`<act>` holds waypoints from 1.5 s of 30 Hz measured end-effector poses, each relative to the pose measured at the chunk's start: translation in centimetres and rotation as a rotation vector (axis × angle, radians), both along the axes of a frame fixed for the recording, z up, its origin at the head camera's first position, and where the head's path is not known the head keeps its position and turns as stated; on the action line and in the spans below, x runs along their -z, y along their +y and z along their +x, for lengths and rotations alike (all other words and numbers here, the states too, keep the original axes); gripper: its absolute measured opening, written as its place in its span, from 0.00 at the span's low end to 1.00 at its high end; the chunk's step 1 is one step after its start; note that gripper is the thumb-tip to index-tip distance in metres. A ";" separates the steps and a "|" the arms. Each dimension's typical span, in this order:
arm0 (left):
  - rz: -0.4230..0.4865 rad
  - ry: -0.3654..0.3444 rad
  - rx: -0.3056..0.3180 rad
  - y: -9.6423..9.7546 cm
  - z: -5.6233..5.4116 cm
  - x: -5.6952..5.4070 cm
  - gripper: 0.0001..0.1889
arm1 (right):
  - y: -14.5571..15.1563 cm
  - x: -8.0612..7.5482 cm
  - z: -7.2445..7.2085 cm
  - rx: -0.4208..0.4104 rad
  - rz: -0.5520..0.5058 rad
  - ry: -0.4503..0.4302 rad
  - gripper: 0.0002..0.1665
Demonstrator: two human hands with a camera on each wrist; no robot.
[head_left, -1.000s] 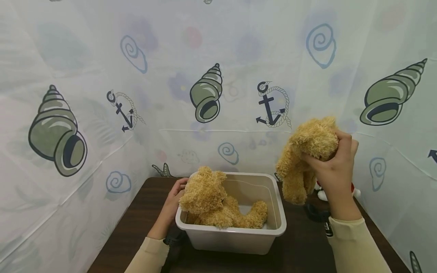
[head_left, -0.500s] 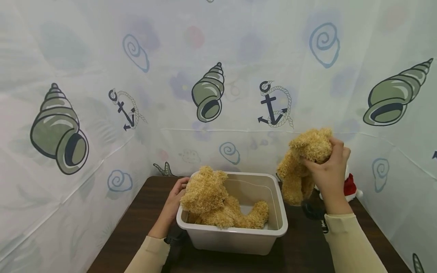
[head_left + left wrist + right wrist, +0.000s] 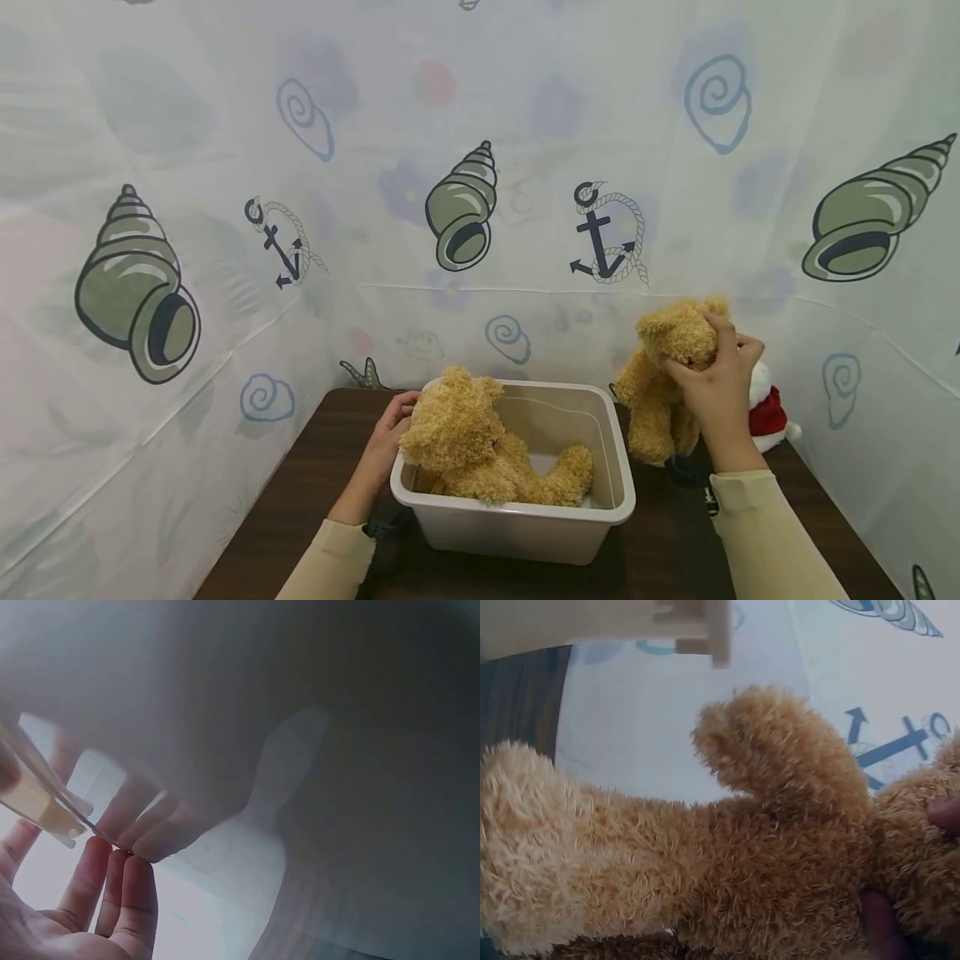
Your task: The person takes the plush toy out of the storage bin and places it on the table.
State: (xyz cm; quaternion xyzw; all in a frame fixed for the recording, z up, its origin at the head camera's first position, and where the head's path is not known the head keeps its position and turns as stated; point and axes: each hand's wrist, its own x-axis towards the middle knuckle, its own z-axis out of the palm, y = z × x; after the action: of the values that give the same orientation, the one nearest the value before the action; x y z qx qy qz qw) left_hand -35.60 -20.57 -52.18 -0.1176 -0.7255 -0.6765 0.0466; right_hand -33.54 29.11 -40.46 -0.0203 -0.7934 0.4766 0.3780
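Note:
My right hand grips a golden-brown teddy bear by its head, thumb on one side and fingers on the other. This bear is upright at the right of the bin, its legs low near the table. In the right wrist view its shaggy body and a raised limb fill the lower part. A second, similar teddy bear leans in a beige plastic bin, its head over the left rim. My left hand is at the bin's left side. Its fingertips touch the glossy outer wall in the left wrist view.
A red and white plush item sits behind my right wrist, partly hidden. The dark wooden table meets a pale curtain with shells and anchors at its back and sides.
My right hand has lowered the held bear toward the table at the right, slightly leftward. More of the red and white plush item shows. My left hand stays at the bin.

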 end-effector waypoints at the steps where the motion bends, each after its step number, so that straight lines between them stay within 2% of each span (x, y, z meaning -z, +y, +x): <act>1: -0.002 -0.001 -0.002 0.0 0.0 0.0 0.19 | 0.1 0.3 -0.2 -0.001 0.004 -0.012 0.55; 12: 0.012 -0.005 -0.002 0.2 -0.2 0.0 0.19 | 0.6 2.4 -1.8 -0.026 -0.004 -0.137 0.57; 18: 0.018 -0.012 0.000 0.2 -0.2 0.1 0.19 | 0.7 3.2 -2.4 -0.023 -0.026 -0.165 0.56; 26: 0.017 -0.004 0.001 0.2 -0.3 0.1 0.19 | 0.7 3.1 -3.7 -0.027 0.008 -0.155 0.53; 32: 0.005 -0.018 -0.009 0.1 -0.3 0.1 0.19 | 0.4 3.0 -4.7 -0.010 0.099 -0.205 0.50; 40: 0.006 -0.033 -0.012 -0.1 -0.3 0.3 0.18 | -0.4 2.7 -5.1 -0.017 0.110 -0.240 0.50; 45: 0.014 -0.034 -0.015 -0.1 -0.4 0.3 0.18 | -0.6 3.0 -5.7 -0.016 0.141 -0.263 0.50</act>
State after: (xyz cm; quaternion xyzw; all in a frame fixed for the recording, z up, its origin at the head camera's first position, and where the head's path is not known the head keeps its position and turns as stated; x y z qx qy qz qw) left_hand -35.95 -20.62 -52.50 -0.1000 -0.7223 -0.6832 0.0400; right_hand -39.24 28.55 -43.51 -0.0498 -0.8677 0.4159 0.2676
